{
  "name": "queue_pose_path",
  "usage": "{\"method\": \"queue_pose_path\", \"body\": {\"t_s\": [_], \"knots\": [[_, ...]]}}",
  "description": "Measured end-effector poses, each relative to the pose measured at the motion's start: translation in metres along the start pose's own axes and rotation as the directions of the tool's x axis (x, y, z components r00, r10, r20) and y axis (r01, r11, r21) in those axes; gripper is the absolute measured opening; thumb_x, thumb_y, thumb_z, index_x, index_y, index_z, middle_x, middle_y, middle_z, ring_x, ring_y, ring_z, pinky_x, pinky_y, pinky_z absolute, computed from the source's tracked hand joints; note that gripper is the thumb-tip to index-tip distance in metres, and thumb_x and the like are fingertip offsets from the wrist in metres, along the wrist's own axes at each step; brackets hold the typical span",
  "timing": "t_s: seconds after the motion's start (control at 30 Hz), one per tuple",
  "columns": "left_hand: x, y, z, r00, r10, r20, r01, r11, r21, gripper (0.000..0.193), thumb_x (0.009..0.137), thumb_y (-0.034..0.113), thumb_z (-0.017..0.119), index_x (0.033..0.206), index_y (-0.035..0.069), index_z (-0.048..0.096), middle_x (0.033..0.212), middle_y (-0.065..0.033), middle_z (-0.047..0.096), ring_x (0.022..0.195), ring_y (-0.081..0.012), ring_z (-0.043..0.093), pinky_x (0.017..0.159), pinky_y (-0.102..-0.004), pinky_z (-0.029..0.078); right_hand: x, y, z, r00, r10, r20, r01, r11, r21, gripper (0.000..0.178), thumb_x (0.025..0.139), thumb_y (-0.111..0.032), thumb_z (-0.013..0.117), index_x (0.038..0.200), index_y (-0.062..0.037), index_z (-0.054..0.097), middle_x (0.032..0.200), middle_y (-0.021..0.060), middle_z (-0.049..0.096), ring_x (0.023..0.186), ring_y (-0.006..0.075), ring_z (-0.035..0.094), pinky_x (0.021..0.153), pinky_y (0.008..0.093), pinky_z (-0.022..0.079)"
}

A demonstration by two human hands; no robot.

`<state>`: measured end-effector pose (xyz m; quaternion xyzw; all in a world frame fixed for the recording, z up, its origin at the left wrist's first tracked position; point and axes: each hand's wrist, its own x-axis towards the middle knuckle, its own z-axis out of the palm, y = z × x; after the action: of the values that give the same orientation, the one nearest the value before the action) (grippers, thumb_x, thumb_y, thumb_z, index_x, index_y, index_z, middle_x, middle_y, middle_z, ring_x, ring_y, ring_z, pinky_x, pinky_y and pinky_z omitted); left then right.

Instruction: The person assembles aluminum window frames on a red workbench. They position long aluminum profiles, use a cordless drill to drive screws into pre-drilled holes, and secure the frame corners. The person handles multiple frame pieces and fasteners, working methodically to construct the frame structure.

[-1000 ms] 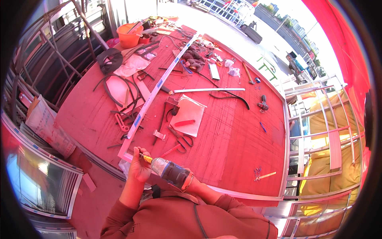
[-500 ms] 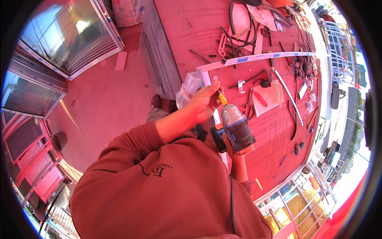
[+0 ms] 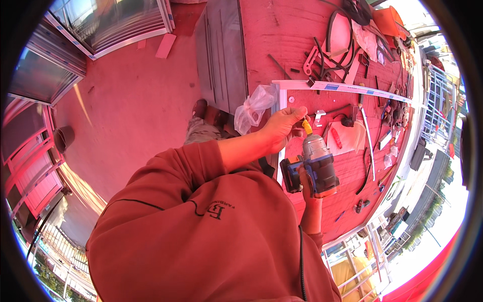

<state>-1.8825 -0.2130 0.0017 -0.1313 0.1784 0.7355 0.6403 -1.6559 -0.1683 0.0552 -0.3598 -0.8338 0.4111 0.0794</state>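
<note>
Power drill held between both hands over a red work surface

The power drill, grey at the front with a dark body, is in front of the person's chest, up off the work surface. Its yellow nosepiece points toward the left hand. The right hand is wrapped around the drill's handle. The left hand's thumb and fingers are drawn narrowly together at the tip of the nosepiece; whether a small piece sits between them is too small to tell.

Just beside the left hand hangs a clear plastic bag, next to the corner of a white frame that lies on the work surface. Beyond the drill lie a small metal bracket, a pale sheet with a red-handled tool on it, and a long white strip. Farther out are black tubing, a dark hat and an orange bucket. Glazed panels stand across the floor, well apart on the left.
</note>
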Motion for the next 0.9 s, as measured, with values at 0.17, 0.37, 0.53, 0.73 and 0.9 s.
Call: {"method": "queue_pose_path", "body": {"t_s": [0.17, 0.37, 0.53, 0.73, 0.9], "knots": [[0.021, 0.014, -0.037, 0.742, 0.663, 0.097, -0.400, 0.322, 0.858, 0.068, 0.080, 0.034, 0.084, 0.132, 0.005, 0.050, 0.126, -0.0104, 0.058, 0.111, -0.0209, 0.057, 0.092, -0.0328, 0.047, 0.042, -0.012, -0.016, 0.994, 0.109, -0.012, -0.108, 0.991, 0.083, 0.025, 0.090, -0.013, 0.067, 0.114, -0.0047, 0.066, 0.082, 0.0002, 0.062, 0.067, 0.0087, 0.053, 0.060, 0.0248, 0.041], [0.096, 0.001, -0.093, 0.490, 0.787, 0.375, -0.517, -0.084, 0.852, 0.086, 0.077, 0.024, 0.086, 0.145, 0.007, 0.036, 0.140, -0.0177, 0.045, 0.131, -0.0322, 0.044, 0.110, -0.0421, 0.035, 0.108, -0.027, -0.045, 0.978, 0.102, 0.181, -0.095, 0.994, -0.045, 0.019, 0.085, -0.007, 0.068, 0.103, -0.0012, 0.065, 0.086, 0.0064, 0.064, 0.074, 0.0150, 0.061, 0.064, 0.0305, 0.049], [0.111, -0.001, -0.110, 0.483, 0.785, 0.388, -0.489, -0.125, 0.863, 0.069, 0.076, 0.011, 0.074, 0.139, 0.011, 0.045, 0.125, -0.0100, 0.059, 0.122, -0.0296, 0.053, 0.112, -0.0465, 0.031, 0.142, -0.032, -0.051, 0.956, 0.127, 0.264, -0.130, 0.991, -0.009, 0.019, 0.085, -0.002, 0.069, 0.104, 0.0001, 0.065, 0.094, 0.0074, 0.066, 0.081, 0.0160, 0.064, 0.071, 0.0312, 0.052], [0.121, -0.007, -0.121, 0.393, 0.836, 0.382, -0.469, -0.175, 0.866, 0.051, 0.077, 0.013, 0.070, 0.125, 0.013, 0.051, 0.117, -0.0053, 0.062, 0.114, -0.0255, 0.057, 0.113, -0.0509, 0.027, 0.162, -0.016, -0.039, 0.953, 0.014, 0.302, 0.006, 0.998, -0.063, 0.021, 0.086, -0.002, 0.069, 0.106, -0.0043, 0.062, 0.082, 0.0012, 0.062, 0.067, 0.0097, 0.057, 0.058, 0.0259, 0.044], [0.123, -0.007, -0.117, 0.359, 0.854, 0.376, -0.459, -0.189, 0.868, 0.047, 0.078, 0.014, 0.068, 0.122, 0.013, 0.051, 0.114, -0.0054, 0.062, 0.111, -0.0258, 0.058, 0.112, -0.0500, 0.028, 0.174, -0.021, -0.036, 0.913, -0.188, 0.363, 0.265, 0.949, -0.173, 0.034, 0.084, 0.001, 0.073, 0.114, -0.0025, 0.059, 0.095, 0.0037, 0.067, 0.079, 0.0119, 0.064, 0.065, 0.0270, 0.053]]}}
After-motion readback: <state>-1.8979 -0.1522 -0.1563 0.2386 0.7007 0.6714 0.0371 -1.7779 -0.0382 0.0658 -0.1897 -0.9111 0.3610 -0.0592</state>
